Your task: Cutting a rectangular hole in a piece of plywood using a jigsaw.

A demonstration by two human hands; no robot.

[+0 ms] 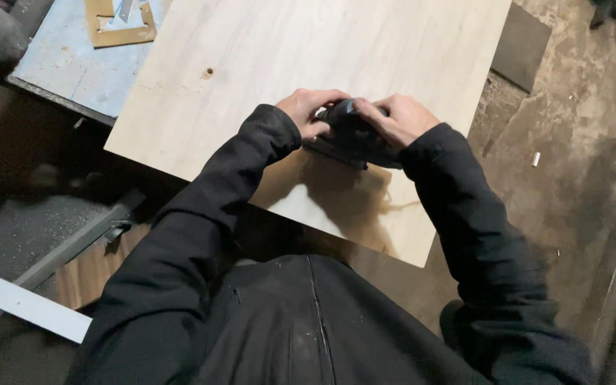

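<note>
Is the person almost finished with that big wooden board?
Hard to tell. Both hands, left hand and right hand, grip a dark power tool pressed on the pale plywood board, near its close edge. The board lies flat on a blue-grey table and looks smooth, with one small knot hole. How much surface is already worked does not show.

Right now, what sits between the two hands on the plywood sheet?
Head view: a dark handheld power tool sits between the left hand and right hand; both grip it on the pale plywood sheet.
</note>
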